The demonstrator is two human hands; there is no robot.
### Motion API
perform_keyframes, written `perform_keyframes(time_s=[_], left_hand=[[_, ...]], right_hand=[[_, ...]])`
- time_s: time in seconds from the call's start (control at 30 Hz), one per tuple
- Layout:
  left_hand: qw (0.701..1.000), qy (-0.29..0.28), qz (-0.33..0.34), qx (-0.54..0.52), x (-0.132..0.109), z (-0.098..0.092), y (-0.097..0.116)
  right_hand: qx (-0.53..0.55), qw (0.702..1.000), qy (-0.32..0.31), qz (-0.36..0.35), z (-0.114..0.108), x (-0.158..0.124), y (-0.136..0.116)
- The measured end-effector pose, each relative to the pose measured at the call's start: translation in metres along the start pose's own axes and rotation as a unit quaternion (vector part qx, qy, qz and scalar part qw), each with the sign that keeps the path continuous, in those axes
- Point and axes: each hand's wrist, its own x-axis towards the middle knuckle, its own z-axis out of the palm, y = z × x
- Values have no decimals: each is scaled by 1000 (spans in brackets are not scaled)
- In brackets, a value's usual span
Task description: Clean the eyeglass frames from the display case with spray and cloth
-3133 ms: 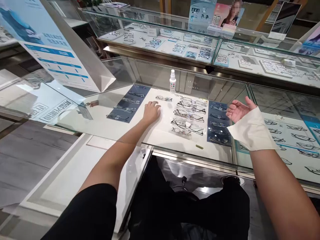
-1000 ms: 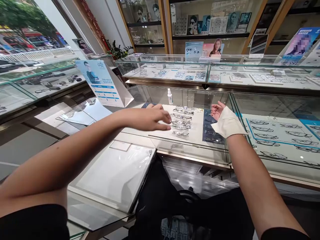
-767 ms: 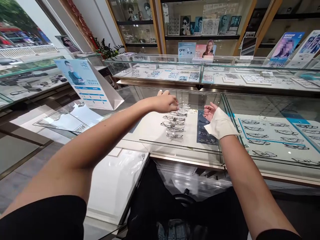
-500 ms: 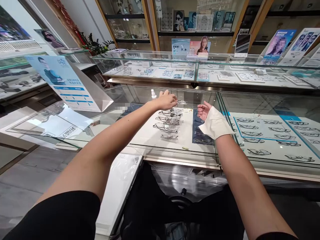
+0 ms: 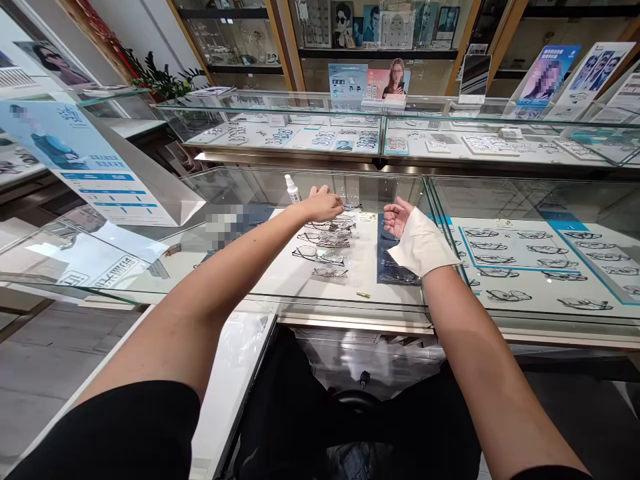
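A left hand (image 5: 324,203) is stretched deep into an open glass display counter (image 5: 320,308), its fingers curled down onto the farthest pair of thin, clear-lensed metal spectacles (image 5: 350,208) at the back of a white tray; whether the frame is actually pinched cannot be told. More wire-framed spectacles (image 5: 320,254) are laid in a neat column below it, apparently for display. The right hand (image 5: 397,217) is held palm-up and loosely cupped, grasping nothing, with a pale, soft folded cloth (image 5: 421,243) draped over the wrist, seemingly kept ready. A small white plastic spray bottle (image 5: 292,189) is stood upright just left of the left hand.
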Motion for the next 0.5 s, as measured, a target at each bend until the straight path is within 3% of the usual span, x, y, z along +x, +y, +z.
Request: perform_keyframes(time_s=[0.13,0.27,0.4,0.5], left_hand=[[1000,13,12,18,-6,-4,4],[996,88,9,28,-26,-15,13],[986,164,28,-27,-75,-27,33],[982,157,59,-84,-132,-30,54]], right_hand=[[12,1000,9,-1,0,0,1],[7,1000,8,-1,-1,0,1],[-1,1000,11,6,-3,1,0],[3,1000,15,8,-3,1,1]])
